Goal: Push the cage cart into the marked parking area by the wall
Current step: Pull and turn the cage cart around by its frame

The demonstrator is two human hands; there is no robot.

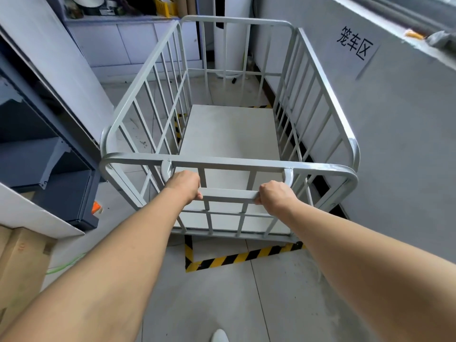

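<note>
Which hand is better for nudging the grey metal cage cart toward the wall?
Probably left: the left hand grips the handle farther from the white wall; pushing there swings the cage cart wallward.

Clasps flat grey handle bar of pale grey barred steel cage cart with left grip and right grip, one at each end. Stands inside yellow-and-black striped floor tape, close beside grey wall.

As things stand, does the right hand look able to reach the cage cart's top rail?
Probably yes: the right hand grips the handle bar just below the top rail, with nothing between.
</note>
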